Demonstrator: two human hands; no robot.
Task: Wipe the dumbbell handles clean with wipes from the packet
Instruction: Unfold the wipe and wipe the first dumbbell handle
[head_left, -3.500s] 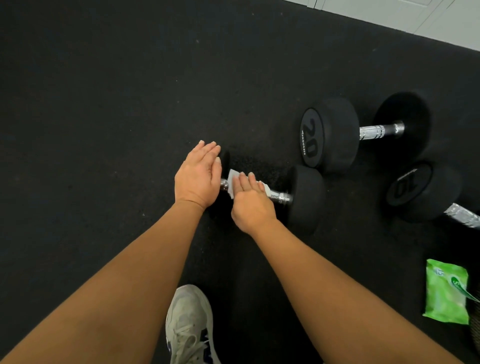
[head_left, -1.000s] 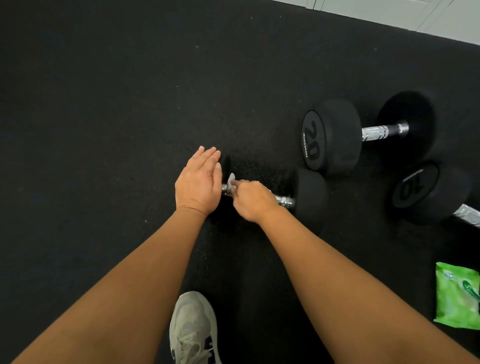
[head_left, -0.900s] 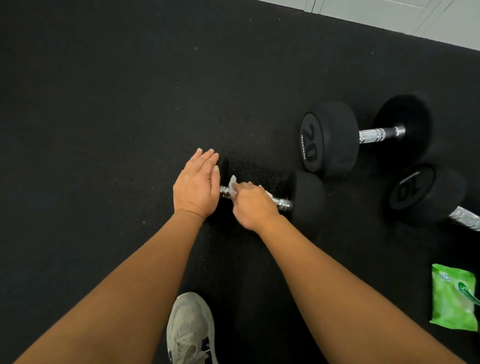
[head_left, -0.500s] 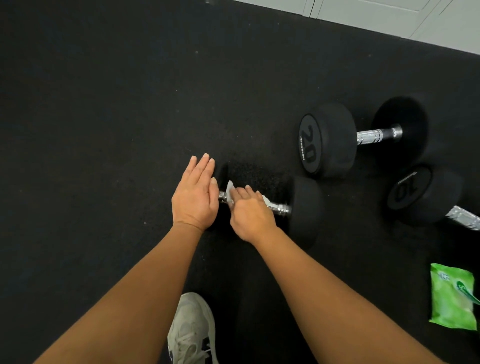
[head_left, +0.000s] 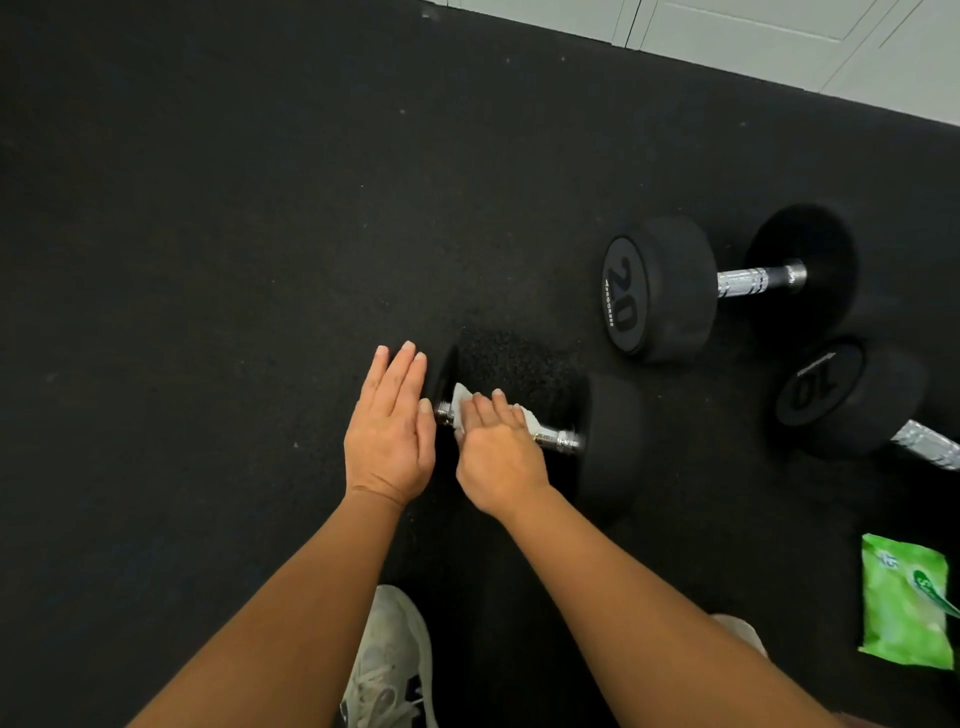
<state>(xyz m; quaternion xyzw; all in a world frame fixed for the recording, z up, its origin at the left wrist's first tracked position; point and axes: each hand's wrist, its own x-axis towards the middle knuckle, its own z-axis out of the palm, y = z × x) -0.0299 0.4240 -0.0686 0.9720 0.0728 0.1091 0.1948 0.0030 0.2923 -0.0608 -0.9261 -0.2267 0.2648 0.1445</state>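
A small black dumbbell (head_left: 613, 441) lies on the floor in front of me, its chrome handle (head_left: 558, 440) partly showing. My right hand (head_left: 496, 452) presses a white wipe (head_left: 460, 400) around that handle, fingers curled over it. My left hand (head_left: 392, 431) rests flat, fingers together, on the dumbbell's left head, which it mostly hides. A 20 dumbbell (head_left: 660, 288) and a 10 dumbbell (head_left: 852, 397) lie to the right. The green wipes packet (head_left: 904, 608) sits at the lower right.
Black rubber flooring (head_left: 208, 260) covers nearly all the view. A pale wall or door base (head_left: 779, 41) runs along the top right. My white shoe (head_left: 389, 670) is at the bottom centre, and a second shoe tip (head_left: 743, 631) peeks from behind my right forearm.
My right hand has slid the wipe back and forth along the handle, fingers now more spread over it. My left hand has stayed on the left head. The view shifted slightly.
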